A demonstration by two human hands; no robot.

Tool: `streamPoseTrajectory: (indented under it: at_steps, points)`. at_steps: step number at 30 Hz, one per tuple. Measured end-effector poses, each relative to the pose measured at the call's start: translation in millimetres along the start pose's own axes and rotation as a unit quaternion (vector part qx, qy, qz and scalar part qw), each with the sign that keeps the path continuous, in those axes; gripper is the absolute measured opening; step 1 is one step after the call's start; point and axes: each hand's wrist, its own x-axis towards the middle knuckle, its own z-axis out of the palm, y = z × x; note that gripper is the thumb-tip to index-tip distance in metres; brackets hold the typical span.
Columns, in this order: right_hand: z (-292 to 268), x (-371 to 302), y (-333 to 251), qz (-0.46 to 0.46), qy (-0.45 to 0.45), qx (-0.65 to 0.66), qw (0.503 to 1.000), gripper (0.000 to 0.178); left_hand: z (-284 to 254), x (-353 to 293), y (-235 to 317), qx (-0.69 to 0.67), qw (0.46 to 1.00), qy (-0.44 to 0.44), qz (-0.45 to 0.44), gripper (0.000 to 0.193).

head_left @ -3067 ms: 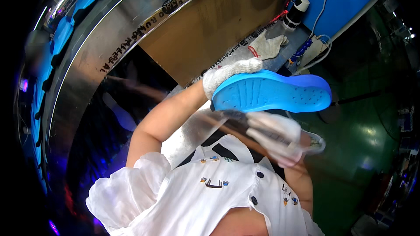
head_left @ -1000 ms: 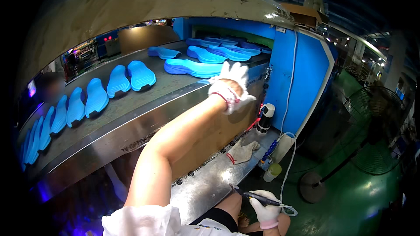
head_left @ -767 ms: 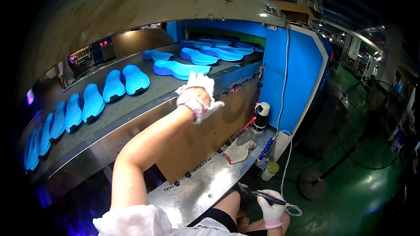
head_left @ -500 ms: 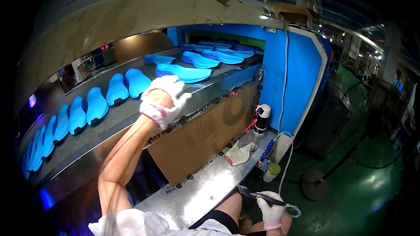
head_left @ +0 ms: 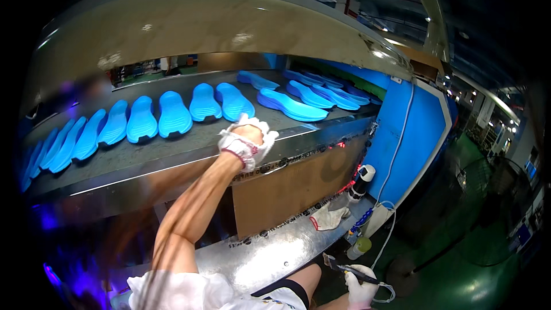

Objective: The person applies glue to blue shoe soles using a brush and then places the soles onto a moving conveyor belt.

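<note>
Blue shoe soles (head_left: 174, 113) stand in a row along the dark conveyor belt (head_left: 212, 132). My left hand (head_left: 249, 142), in a white knit glove, reaches to the belt's metal front edge. Its fingertips overlap the near end of the row's rightmost sole (head_left: 234, 102); whether they touch it is unclear. The fingers look loosely apart, with nothing seen in them. Low at the right, my gloved right hand (head_left: 361, 287) is closed round the dark handle of a brush (head_left: 338, 265), its flat tip pointing left. A clear tube loops behind that hand.
More soles (head_left: 310, 93) lie by the blue machine housing (head_left: 396, 143) at right. A beige hood (head_left: 189, 26) hangs over the belt. Below are cardboard (head_left: 281, 195), a metal shelf (head_left: 258, 258) with a spare glove (head_left: 330, 218), a black-and-white bottle (head_left: 361, 179) and a green-lidded jar (head_left: 360, 248).
The view has turned left, so the scene sits farther right. My left hand has drawn back from the larger flat-lying sole towards the row's end. My right hand still holds the brush.
</note>
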Motion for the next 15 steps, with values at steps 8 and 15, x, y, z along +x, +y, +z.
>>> streamPoseTrajectory:
  at_steps: [8,15]
  points:
    - [9,-8,-17,0.009,-0.009,0.035,0.999,0.015,-1,-6,-9,-0.026,0.997,0.069,-0.008,0.045]
    - [-6,-15,-5,0.057,0.011,0.06,0.997,0.017,-9,-10,-2,-0.04,0.998,0.038,-0.04,0.047]
